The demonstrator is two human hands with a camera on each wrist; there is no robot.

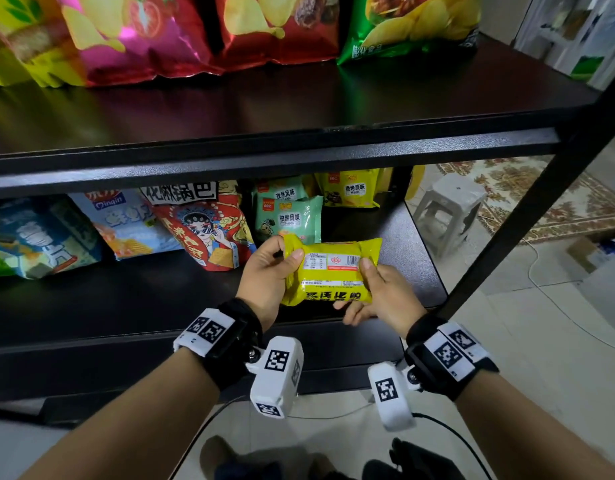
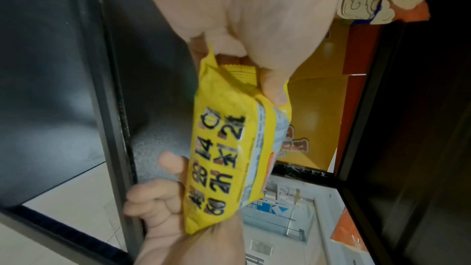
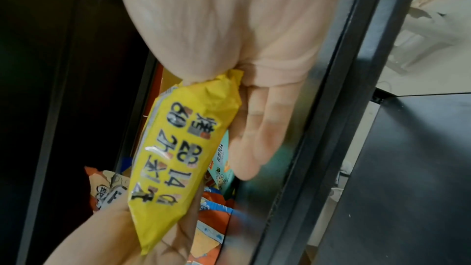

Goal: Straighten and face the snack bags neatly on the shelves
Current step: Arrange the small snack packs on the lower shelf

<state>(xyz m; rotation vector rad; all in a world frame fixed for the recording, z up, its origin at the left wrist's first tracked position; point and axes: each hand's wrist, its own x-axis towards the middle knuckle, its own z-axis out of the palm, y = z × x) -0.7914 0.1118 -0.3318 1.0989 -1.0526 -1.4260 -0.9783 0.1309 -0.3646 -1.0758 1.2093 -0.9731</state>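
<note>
While left hand [image 1: 264, 275] & right hand [image 1: 385, 296] grip ends, yellow snack bag [image 1: 330, 271] shows back: barcode, nutrition table.

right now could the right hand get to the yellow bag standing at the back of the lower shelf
Probably not yet: the right hand and left hand both grip the yellow packet. The path to the standing yellow bag looks open.

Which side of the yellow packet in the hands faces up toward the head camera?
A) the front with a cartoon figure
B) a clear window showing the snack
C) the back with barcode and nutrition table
C: the yellow packet, gripped at its ends by the left hand and right hand, shows a barcode and printed table.
</note>
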